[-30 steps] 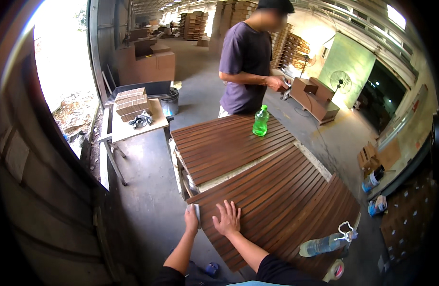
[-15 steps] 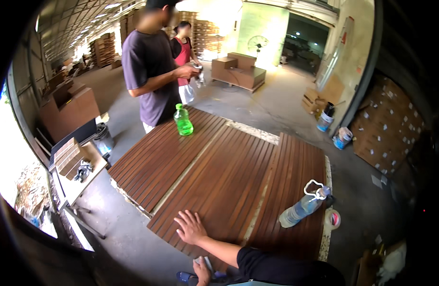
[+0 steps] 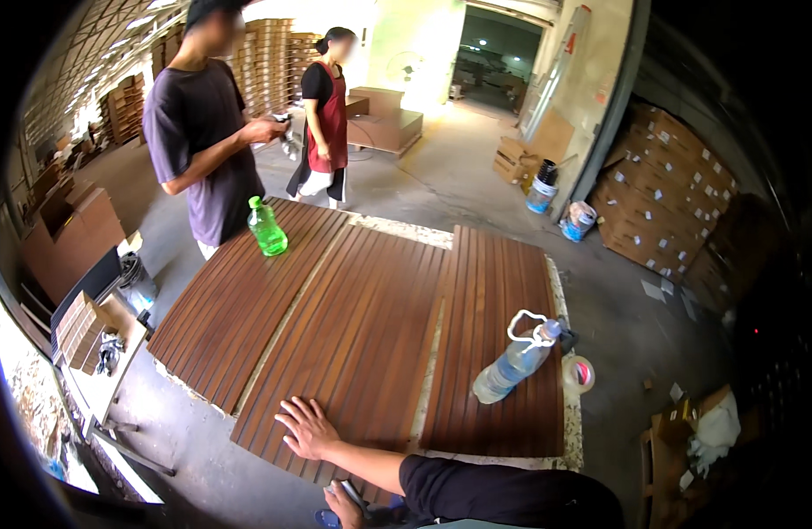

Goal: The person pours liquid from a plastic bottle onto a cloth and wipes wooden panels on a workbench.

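Observation:
My right hand (image 3: 306,429) lies flat on the near edge of the middle brown slatted wood panel (image 3: 344,326), fingers spread and holding nothing. Below the panel's near edge, my left hand (image 3: 342,508) is closed around a small flat grey object (image 3: 356,495), whose kind I cannot make out. More slatted panels lie on either side, the left one (image 3: 238,300) and the right one (image 3: 485,309). On the right panel stands a clear plastic bottle (image 3: 512,366) with a white cord loop at its neck. A green bottle (image 3: 267,229) stands on the left panel.
A roll of tape (image 3: 578,375) sits at the table's right edge. Beyond the far left side stands a person in a dark shirt (image 3: 198,132), handling something greyish; another in a red apron (image 3: 328,123) is behind. A side table (image 3: 115,375) holds stacked blocks.
My view has swung right, so the table sits further left in it. The person in the red apron has come closer. My right hand stays flat on the panel.

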`<control>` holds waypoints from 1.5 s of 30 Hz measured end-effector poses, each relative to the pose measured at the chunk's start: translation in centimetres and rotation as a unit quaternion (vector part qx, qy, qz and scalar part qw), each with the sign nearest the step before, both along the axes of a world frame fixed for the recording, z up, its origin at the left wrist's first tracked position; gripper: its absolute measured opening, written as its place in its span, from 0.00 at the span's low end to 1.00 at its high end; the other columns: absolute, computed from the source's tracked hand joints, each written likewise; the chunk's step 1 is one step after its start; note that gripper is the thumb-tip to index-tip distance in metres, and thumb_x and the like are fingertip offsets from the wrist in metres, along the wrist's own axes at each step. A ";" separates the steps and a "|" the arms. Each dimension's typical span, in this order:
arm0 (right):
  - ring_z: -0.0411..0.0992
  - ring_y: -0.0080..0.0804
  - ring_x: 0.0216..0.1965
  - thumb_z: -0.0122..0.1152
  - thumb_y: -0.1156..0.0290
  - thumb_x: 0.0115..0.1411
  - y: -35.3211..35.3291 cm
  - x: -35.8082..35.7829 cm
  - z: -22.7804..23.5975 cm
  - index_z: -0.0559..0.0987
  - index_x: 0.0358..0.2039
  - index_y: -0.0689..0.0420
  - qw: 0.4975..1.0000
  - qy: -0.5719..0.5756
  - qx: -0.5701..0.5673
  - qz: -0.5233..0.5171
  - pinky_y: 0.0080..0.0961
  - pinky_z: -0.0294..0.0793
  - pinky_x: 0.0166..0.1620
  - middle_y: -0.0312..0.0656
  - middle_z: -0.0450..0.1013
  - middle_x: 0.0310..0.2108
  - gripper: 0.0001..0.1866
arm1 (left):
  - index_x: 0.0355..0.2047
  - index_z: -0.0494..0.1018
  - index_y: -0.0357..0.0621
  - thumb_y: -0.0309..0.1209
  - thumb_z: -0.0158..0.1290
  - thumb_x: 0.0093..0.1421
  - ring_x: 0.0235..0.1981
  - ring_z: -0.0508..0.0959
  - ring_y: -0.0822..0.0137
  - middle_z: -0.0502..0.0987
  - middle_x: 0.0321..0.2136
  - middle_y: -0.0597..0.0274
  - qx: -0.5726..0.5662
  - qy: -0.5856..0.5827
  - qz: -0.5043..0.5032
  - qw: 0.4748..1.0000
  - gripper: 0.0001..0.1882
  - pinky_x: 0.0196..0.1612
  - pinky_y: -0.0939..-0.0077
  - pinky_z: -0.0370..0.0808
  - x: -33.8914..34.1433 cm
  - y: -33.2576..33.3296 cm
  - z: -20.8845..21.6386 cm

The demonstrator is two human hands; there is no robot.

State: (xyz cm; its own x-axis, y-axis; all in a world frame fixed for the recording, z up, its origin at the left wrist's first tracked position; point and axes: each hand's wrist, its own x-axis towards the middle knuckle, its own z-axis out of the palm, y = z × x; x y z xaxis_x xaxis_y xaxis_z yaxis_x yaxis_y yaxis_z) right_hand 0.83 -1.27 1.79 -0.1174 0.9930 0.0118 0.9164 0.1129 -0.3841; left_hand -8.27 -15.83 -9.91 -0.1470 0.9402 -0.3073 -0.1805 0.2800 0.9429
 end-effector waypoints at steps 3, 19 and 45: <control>0.36 0.43 0.70 0.47 0.54 0.62 0.0 0.6 0.8 0.57 0.64 0.50 0.999 -0.001 -0.046 0.018 0.51 0.34 0.69 0.43 0.42 0.69 0.32 | 0.35 0.68 0.40 0.45 0.45 0.66 0.24 0.68 0.73 0.70 0.24 0.64 -0.015 -0.009 -0.041 0.999 0.18 0.26 0.78 0.66 -0.2 0.2 1.0; 0.54 0.44 0.64 0.59 0.55 0.54 -4.5 8.4 0.0 0.69 0.56 0.51 0.990 0.028 0.138 0.017 0.48 0.50 0.64 0.46 0.59 0.62 0.29 | 0.29 0.71 0.36 0.41 0.47 0.64 0.27 0.66 0.73 0.71 0.23 0.65 -0.006 0.085 0.062 0.994 0.18 0.29 0.72 0.66 0.6 1.4 7.1; 0.51 0.44 0.66 0.56 0.53 0.55 -4.0 7.7 -0.2 0.67 0.58 0.49 0.993 -0.025 0.113 0.030 0.51 0.48 0.65 0.47 0.56 0.63 0.30 | 0.59 0.60 0.33 0.58 0.39 0.65 0.52 0.71 0.54 0.68 0.52 0.47 -0.080 -0.183 0.152 0.968 0.39 0.54 0.62 0.70 -11.7 21.2 1.5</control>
